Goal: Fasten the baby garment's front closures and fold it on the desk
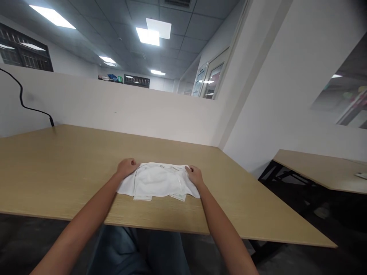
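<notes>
A white cloth garment (160, 181) lies spread out on the wooden table (160, 215), with a small dark print near the middle of its far edge. Two short flaps stick out from under its near edge; its exact kind I cannot make out. At the far left corner, my left hand (127, 168) is closed with the cloth's edge pinched in curled fingers. My right hand (195, 175) grips the far right corner, thumb on top of the fabric. Between the two hands the far edge runs nearly straight, and some wrinkles show across the cloth.
A low white partition (137, 110) borders the table's far side, and a white wall (258, 114) rises at the right. A black cable (34, 110) hangs at the far left. Another table (321, 168) stands to the right. My legs are below the near edge.
</notes>
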Available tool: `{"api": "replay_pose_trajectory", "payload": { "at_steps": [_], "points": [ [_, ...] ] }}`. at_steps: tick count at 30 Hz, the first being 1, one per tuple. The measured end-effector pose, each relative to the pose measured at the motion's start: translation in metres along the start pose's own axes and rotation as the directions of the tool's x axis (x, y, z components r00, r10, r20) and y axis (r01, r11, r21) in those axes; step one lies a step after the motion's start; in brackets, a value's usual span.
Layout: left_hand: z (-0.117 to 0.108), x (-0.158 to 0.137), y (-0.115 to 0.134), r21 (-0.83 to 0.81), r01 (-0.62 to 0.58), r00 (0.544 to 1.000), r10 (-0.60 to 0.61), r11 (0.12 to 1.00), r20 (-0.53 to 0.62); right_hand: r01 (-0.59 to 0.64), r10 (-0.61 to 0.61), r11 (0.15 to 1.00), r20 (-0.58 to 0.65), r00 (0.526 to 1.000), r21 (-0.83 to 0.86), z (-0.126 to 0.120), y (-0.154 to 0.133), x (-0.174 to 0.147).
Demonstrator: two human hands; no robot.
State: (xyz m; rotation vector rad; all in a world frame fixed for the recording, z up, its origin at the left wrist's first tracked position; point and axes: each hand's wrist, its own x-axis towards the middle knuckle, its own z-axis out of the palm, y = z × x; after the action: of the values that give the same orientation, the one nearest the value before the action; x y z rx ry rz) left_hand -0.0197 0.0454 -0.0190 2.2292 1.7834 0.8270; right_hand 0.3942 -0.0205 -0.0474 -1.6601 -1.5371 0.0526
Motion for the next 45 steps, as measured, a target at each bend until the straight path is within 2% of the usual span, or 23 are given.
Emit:
{"api": "replay_pose_trajectory", "payload": {
  "at_steps": [15, 22, 24, 27, 30, 34, 40, 45],
  "points": [
    [0.009, 0.004, -0.008, -0.104, -0.095, 0.995, 0.099, 0.99, 0.033, 0.004, -0.008, 0.998, 0.074, 0.997, 0.057, 0.006, 0.004, 0.004],
    [0.007, 0.006, -0.015, -0.145, -0.152, 0.985, 0.163, 0.978, 0.064, -0.009, 0.0, 0.999, 0.176, 0.984, 0.052, -0.009, 0.012, 0.006],
    [0.006, 0.01, -0.016, -0.116, -0.137, 0.99, 0.139, 0.984, 0.015, -0.018, 0.011, 0.999, 0.149, 0.989, 0.042, -0.011, 0.014, 0.006],
    [0.005, 0.017, -0.019, -0.014, -0.065, 0.996, 0.064, 0.998, -0.068, -0.05, 0.05, 0.999, -0.003, 0.999, -0.02, -0.01, 0.016, 0.007],
    [0.006, 0.022, -0.02, 0.102, 0.001, 0.997, 0.007, 0.995, -0.077, -0.121, 0.111, 0.984, -0.085, 0.99, -0.127, -0.008, 0.014, 0.007],
    [0.006, 0.021, -0.021, 0.131, 0.01, 0.999, -0.004, 0.991, -0.051, -0.156, 0.152, 0.971, -0.036, 0.988, -0.182, -0.008, 0.009, 0.005],
    [0.001, 0.009, -0.021, 0.006, -0.032, 0.999, 0.032, 0.999, -0.019, -0.165, 0.167, 0.978, 0.006, 0.986, -0.13, -0.009, 0.007, 0.001],
    [0.004, 0.005, -0.019, -0.085, -0.11, 0.993, 0.113, 0.99, 0.029, -0.145, 0.149, 0.982, 0.027, 0.988, -0.12, -0.009, 0.008, 0.0]
  ]
}}
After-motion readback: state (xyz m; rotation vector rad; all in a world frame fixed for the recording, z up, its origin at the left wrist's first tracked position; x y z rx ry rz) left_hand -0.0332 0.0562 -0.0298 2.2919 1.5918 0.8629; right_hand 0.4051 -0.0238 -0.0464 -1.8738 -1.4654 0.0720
